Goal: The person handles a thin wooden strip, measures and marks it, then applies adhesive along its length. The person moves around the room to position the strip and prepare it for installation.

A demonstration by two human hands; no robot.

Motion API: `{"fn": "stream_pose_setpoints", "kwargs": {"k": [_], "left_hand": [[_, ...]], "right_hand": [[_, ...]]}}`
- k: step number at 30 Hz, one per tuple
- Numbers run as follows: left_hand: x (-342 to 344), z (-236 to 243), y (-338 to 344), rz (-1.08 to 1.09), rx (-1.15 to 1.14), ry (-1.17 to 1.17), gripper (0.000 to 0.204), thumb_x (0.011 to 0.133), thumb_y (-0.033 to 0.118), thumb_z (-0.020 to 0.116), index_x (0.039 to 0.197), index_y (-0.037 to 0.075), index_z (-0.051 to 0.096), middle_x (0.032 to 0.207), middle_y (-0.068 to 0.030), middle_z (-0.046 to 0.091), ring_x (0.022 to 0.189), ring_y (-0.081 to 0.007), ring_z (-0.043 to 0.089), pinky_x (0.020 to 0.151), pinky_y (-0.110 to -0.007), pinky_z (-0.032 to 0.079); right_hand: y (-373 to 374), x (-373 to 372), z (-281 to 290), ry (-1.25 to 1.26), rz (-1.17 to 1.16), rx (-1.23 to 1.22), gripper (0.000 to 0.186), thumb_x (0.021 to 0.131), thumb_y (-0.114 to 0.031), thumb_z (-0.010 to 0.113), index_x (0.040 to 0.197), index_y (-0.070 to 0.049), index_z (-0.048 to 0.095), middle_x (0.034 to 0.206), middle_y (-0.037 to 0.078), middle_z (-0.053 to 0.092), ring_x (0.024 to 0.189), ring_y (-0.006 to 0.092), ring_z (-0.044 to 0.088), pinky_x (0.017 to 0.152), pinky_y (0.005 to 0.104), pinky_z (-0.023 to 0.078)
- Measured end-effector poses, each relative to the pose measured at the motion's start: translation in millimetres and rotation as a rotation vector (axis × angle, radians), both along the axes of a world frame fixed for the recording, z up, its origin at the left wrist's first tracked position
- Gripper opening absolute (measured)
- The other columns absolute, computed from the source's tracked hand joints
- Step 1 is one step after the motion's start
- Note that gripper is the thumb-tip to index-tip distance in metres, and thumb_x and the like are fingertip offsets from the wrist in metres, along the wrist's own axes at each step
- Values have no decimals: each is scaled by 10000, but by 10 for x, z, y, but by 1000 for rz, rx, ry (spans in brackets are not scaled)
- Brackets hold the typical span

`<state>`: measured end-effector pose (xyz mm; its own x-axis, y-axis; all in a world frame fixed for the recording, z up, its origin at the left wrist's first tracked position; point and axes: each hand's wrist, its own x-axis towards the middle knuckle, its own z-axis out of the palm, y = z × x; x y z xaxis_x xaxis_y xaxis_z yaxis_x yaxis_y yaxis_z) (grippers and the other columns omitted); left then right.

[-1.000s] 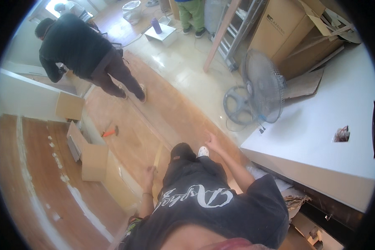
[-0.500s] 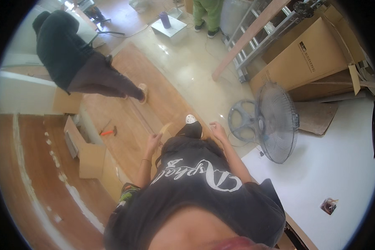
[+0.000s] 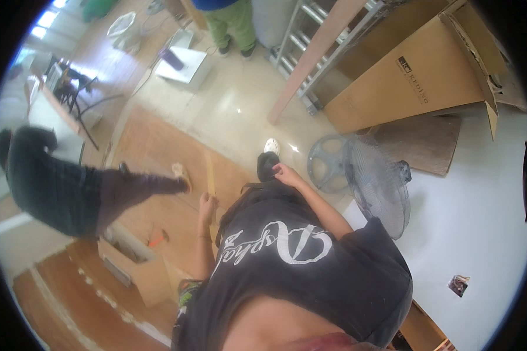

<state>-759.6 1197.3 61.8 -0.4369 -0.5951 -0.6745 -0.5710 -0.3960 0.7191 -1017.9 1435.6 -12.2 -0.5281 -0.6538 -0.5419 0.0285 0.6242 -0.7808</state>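
My left hand (image 3: 208,206) is closed on one end of a thin yellowish strip (image 3: 210,171), which stretches away from it above the brown floor board (image 3: 149,146). What the strip is made of is too blurred to tell. My right hand (image 3: 286,175) hangs in front of my dark trouser leg, its fingers loosely bent and apart; nothing shows in it. Just beyond is my white shoe (image 3: 271,145). Left of my left hand, an orange-handled tool (image 3: 158,238) lies beside an open cardboard box (image 3: 153,282).
At left a bending person (image 3: 52,181) in dark clothes has a foot on the board. A grey fan (image 3: 375,181) stands to my right. Beyond are a large cardboard carton (image 3: 413,82), a ladder (image 3: 301,44) with a leaning plank (image 3: 316,61), and a person in green trousers (image 3: 231,26).
My view has swung rightward and my stance has shifted, with the right hand now over my trouser leg. The strip stays in my left hand. The bending person appears farther left.
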Motion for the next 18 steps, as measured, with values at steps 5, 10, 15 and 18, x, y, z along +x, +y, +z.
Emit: {"fn": "stream_pose_setpoints", "kwargs": {"k": [5, 10, 15, 18], "left_hand": [[-882, 113, -455, -33, -64, 57, 166, 926, 94, 566, 1035, -28, 591, 815, -82, 651, 658, -131, 612, 571, -262, 470], [-1877, 478, -882, -274, -58, 96, 149, 920, 62, 607, 1018, -49, 630, 846, -94, 674, 734, -141, 650, 612, -251, 490], [-2696, 472, -1234, -305, -10, 177, 210, 938, 83, 594, 1086, -62, 631, 887, -97, 674, 756, -146, 653, 629, -265, 514], [-3082, 361, -1545, -333, 61, 192, 280, 941, 102, 591, 1163, -65, 628, 977, -105, 679, 800, -170, 660, 681, -296, 566]], "right_hand": [[-884, -897, 66, 64, 20, -106, 334, 803, -183, 667, 1113, -60, 640, 916, 146, 693, 838, 279, 675, 753, 401, 531], [-1780, -1447, 482, 19, 175, -236, 317, 794, -292, 712, 990, -43, 694, 942, 161, 719, 873, 293, 693, 781, 389, 534], [-2334, -1651, 738, -100, 224, -238, 355, 838, -339, 724, 972, -14, 672, 933, 147, 710, 848, 263, 680, 751, 370, 523], [-2585, -1783, 658, -188, 48, -326, 316, 808, -313, 751, 933, -29, 694, 865, 129, 717, 789, 258, 688, 707, 364, 525]]}}
